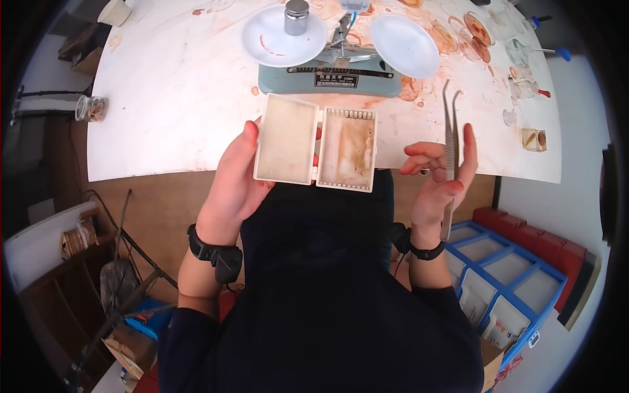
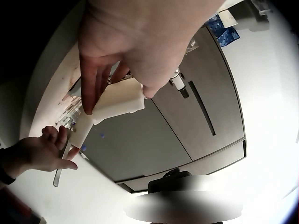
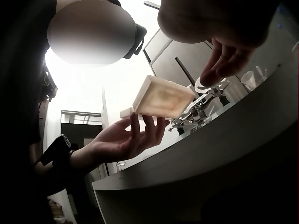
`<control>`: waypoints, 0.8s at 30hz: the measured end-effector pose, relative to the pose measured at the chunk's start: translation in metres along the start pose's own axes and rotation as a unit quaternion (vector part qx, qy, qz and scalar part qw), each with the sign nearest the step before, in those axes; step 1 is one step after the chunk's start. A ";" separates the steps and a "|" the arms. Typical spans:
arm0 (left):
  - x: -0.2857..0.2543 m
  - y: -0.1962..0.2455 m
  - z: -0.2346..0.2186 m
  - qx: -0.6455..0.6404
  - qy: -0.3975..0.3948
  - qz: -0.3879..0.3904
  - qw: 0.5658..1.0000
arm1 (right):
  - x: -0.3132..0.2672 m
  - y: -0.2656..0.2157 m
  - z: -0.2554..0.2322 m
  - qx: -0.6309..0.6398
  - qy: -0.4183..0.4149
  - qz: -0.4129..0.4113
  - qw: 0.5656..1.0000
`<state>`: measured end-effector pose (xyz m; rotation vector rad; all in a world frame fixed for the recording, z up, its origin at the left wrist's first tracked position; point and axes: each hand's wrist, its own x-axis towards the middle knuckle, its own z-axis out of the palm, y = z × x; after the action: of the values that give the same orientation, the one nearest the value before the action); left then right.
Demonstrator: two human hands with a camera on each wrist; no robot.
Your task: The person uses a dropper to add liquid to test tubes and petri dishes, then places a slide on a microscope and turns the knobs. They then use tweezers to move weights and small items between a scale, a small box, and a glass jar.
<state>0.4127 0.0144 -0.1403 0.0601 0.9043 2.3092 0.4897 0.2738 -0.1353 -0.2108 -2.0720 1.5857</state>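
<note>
My left hand (image 1: 232,173) holds a small white plastic slide box (image 1: 285,139) by its left side, thumb along the edge and fingers underneath. The box is hinged wide, with lid and base side by side. Slots line the ends of the base, and brown stains mark its floor. From the right wrist view the fingers (image 3: 148,128) support the box (image 3: 164,97) from below. In my right hand (image 1: 436,187) are metal tweezers (image 1: 450,141), held by the thumb with their bent tips pointing away from me. That hand is to the right of the box, apart from it.
Beyond the box stands a teal balance scale (image 1: 331,82) with two white pans and a metal weight (image 1: 296,18) on the left one. Stained glass dishes (image 1: 477,29) and small jars sit at the right of the white table (image 1: 164,124). A glass jar (image 1: 92,109) stands at the left edge.
</note>
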 end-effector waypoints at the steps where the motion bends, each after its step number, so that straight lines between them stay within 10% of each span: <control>1: -0.003 0.001 -0.008 -0.042 -0.010 -0.007 0.999 | 0.000 -0.001 -0.001 0.000 0.011 -0.005 1.000; 10: -0.010 0.011 -0.030 -0.110 -0.020 0.010 0.994 | 0.006 -0.007 -0.018 0.024 0.103 -0.087 0.990; 24: -0.016 0.038 -0.033 0.261 0.113 0.142 0.948 | 0.048 -0.054 0.025 0.043 -0.190 -0.122 0.973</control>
<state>0.3955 -0.0353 -0.1393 0.1626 1.7080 2.2958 0.4469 0.2564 -0.0742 0.3951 -2.1955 1.6521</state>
